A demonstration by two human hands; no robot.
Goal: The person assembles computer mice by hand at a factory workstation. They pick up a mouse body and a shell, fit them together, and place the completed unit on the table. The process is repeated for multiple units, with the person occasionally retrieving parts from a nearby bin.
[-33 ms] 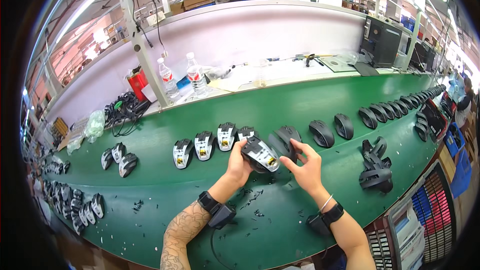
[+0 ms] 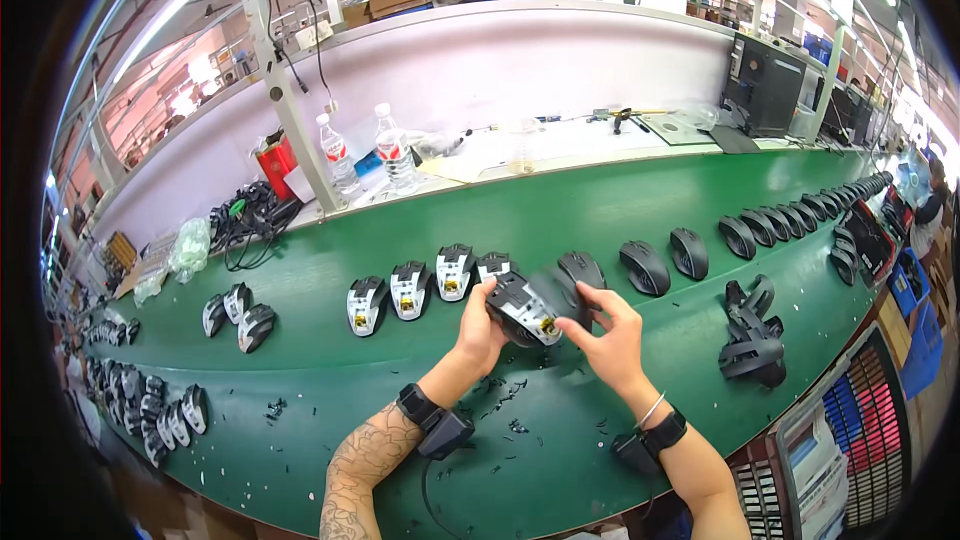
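Note:
My left hand [image 2: 477,340] grips a computer mouse [image 2: 522,310] with its top off, showing white inner parts and a yellow piece at its lower end. Close beside it, my right hand [image 2: 614,342] pinches a black curved mouse cover [image 2: 557,292], blurred by motion and tilted over the mouse's right side. Whether the two parts touch, I cannot tell. Behind my hands stands a finished-looking black mouse [image 2: 582,270]. Several uncovered mice [image 2: 409,290] with white insides line up to the left. Loose black covers [image 2: 752,345] lie piled at the right.
Small black scraps [image 2: 510,395] are scattered on the green table [image 2: 330,420] below my hands. A long row of black mice [image 2: 765,225] runs to the far right. More mice [image 2: 140,405] cluster at the left. Bottles [image 2: 393,155] stand at the back; a plastic crate [image 2: 870,430] sits at the lower right.
The black cover in my right hand has shifted slightly left, over the open mouse, uncovering more of the black mouse behind. My left hand has barely moved.

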